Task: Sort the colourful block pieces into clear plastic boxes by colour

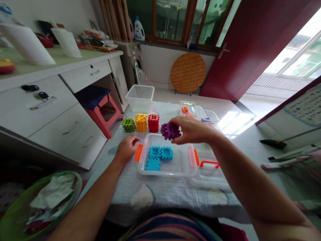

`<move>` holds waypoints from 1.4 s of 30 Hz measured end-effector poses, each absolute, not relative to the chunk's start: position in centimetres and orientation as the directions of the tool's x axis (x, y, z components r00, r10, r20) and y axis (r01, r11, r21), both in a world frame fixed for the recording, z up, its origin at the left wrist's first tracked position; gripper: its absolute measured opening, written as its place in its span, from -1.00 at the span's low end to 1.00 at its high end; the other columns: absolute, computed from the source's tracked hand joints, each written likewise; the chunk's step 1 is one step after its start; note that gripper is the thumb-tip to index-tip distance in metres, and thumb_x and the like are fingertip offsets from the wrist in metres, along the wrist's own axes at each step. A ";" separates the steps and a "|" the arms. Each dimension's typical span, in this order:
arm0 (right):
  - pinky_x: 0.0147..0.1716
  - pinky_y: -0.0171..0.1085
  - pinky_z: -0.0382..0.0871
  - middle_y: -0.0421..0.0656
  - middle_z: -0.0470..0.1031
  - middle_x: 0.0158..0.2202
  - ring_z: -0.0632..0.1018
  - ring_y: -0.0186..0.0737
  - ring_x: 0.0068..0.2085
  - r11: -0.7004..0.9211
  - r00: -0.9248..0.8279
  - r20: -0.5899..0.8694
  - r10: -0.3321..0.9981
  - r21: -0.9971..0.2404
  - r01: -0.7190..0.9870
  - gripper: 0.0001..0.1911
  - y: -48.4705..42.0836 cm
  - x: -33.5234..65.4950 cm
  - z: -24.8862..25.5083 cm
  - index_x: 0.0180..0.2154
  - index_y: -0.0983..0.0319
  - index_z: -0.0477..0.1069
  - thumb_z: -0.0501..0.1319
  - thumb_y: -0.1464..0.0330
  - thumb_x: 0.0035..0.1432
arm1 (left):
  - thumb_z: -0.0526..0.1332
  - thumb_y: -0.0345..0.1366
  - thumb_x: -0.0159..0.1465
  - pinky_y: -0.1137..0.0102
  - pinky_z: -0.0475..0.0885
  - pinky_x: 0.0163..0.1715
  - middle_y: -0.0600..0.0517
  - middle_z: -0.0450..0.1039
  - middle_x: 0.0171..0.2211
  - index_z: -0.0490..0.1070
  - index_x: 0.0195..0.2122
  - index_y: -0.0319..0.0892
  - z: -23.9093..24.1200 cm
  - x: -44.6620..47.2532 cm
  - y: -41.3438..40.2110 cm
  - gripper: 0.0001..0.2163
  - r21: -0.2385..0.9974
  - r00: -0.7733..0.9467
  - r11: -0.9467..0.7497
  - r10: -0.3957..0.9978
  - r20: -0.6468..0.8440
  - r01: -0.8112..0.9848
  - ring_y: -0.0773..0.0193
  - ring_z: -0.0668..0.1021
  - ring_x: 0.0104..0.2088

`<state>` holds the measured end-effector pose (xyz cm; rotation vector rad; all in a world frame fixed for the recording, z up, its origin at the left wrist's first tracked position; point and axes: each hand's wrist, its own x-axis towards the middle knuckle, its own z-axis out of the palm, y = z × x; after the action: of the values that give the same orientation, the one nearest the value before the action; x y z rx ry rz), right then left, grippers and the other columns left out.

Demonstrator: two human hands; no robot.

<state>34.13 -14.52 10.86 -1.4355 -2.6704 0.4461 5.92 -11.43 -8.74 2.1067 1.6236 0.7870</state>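
Note:
My right hand [187, 130] grips a stack of purple interlocking building blocks [171, 131] above the back rim of a clear plastic box [180, 169]. Inside that box several blue blocks [153, 164] lie flat on the left side. My left hand [127, 147] rests on the cloth by the box's left orange latch [138, 153], its fingers curled with nothing visible in them. Behind the box stand stacks of green blocks [128, 125], yellow blocks [141, 123] and red blocks [153, 123] in a row.
The box's lid with an orange handle [210, 164] lies to the right. A deep clear bin [140, 97] stands at the table's far left. Small clear containers [188, 108] holding orange and other pieces sit at the far right. A pink stool [101, 112] and green basket [77, 187] are left.

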 end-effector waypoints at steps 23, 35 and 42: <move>-0.32 -0.24 0.30 0.10 0.51 -0.09 0.53 -0.08 -0.19 0.620 -0.573 -0.532 0.624 -0.110 0.777 -0.49 -17.7 30.5 3.9 -0.08 0.36 0.52 0.34 0.15 0.00 | 0.08 -0.29 0.09 0.33 0.44 -0.26 -0.06 0.50 -0.33 0.49 -0.30 -0.19 -8.8 5.9 -11.5 -0.76 0.600 0.181 -0.287 0.956 0.232 0.747 0.16 0.54 -0.32; -0.34 -0.23 0.32 0.03 0.60 -0.23 0.58 -0.11 -0.23 0.577 -0.539 -0.532 0.653 -0.111 0.809 -0.77 -18.2 32.0 5.3 -0.17 0.29 0.56 0.20 0.44 0.13 | 0.09 -0.30 0.08 0.33 0.43 -0.28 -0.05 0.53 -0.32 0.49 -0.31 -0.17 -8.4 6.1 -11.7 -0.77 0.604 0.175 -0.272 0.961 0.215 0.750 0.16 0.53 -0.32; -0.36 -0.22 0.35 0.11 0.59 -0.15 0.60 -0.07 -0.22 0.554 -0.516 -0.611 0.600 -0.147 0.820 -0.72 -19.4 31.5 3.9 -0.12 0.32 0.54 0.17 0.45 0.13 | 0.08 -0.29 0.08 0.33 0.43 -0.30 -0.07 0.52 -0.32 0.48 -0.31 -0.19 -8.4 6.0 -11.6 -0.77 0.605 0.179 -0.269 0.962 0.206 0.749 0.15 0.53 -0.32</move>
<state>31.52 -19.35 3.93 -1.5918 -3.1915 0.8122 5.98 -11.60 -8.43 2.0944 1.6176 0.7973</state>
